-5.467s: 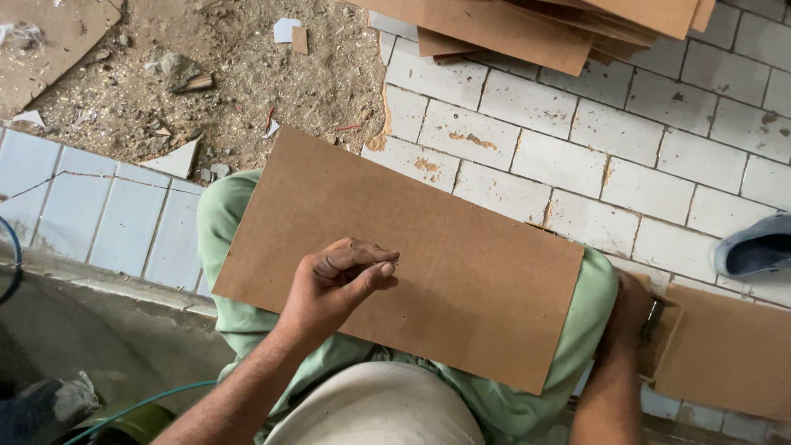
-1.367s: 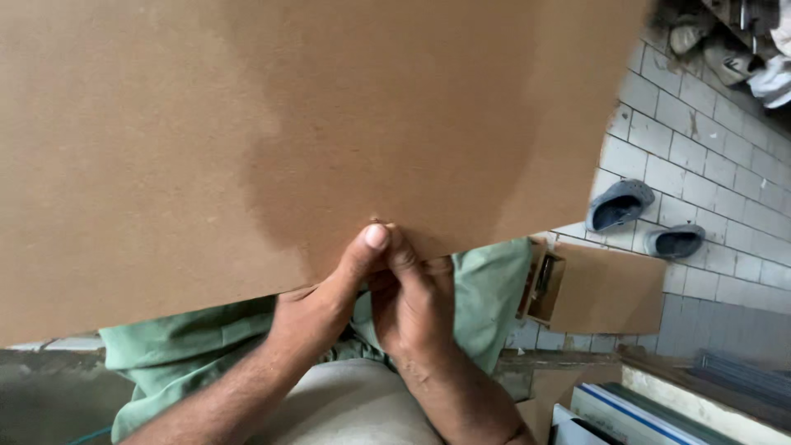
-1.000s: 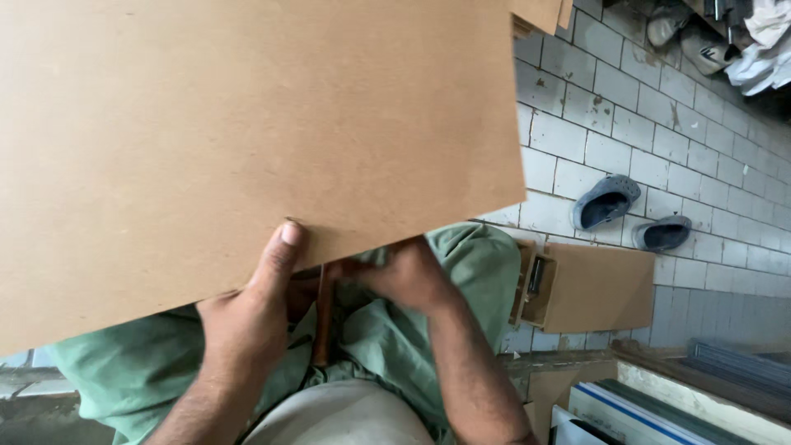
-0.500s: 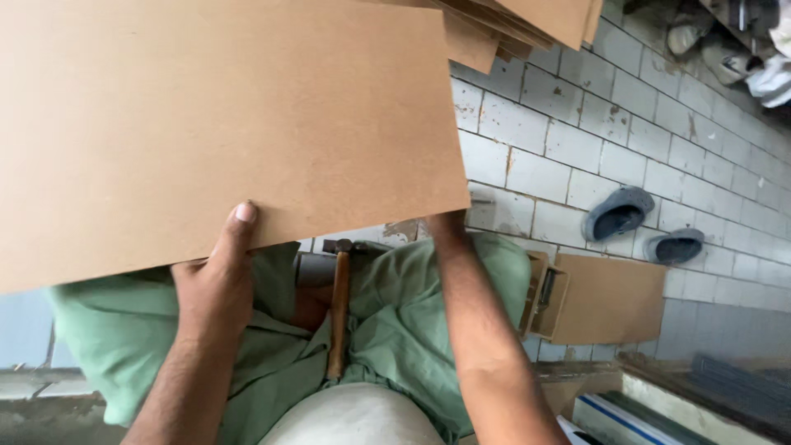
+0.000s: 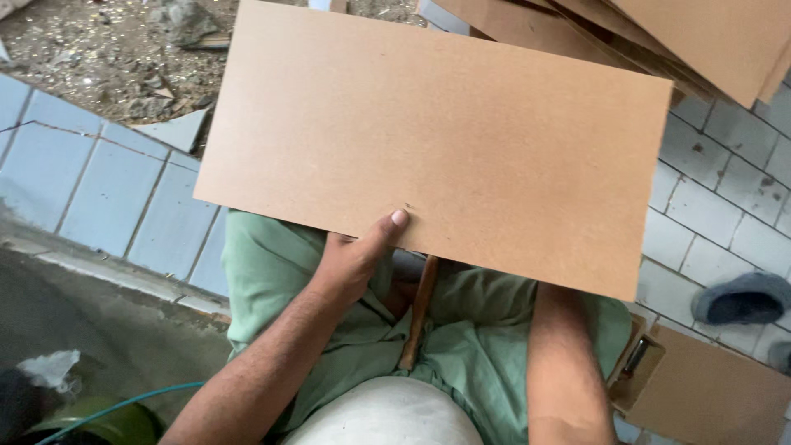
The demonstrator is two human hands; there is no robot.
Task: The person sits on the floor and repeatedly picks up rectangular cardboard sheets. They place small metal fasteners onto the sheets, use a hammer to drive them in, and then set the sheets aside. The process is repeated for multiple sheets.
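A large brown fibreboard panel (image 5: 445, 156) lies flat over my knees in green trousers. My left hand (image 5: 354, 259) grips its near edge, thumb on top and fingers underneath. My right forearm (image 5: 564, 363) reaches under the panel's near right part, and the hand itself is hidden behind the board. A tool with a wooden handle (image 5: 418, 309) rests on my lap between my legs, its head hidden under the panel.
A stack of similar brown boards (image 5: 659, 41) lies at the top right on the white tiled floor (image 5: 725, 181). A smaller board with a metal clip (image 5: 709, 395) and a grey slipper (image 5: 741, 297) sit at the right. Blue tiles (image 5: 107, 181) and rubble (image 5: 107, 49) are at the left.
The panel, earlier held up close and filling the view, has moved away and down over my knees. My right hand left the near edge and went under the board.
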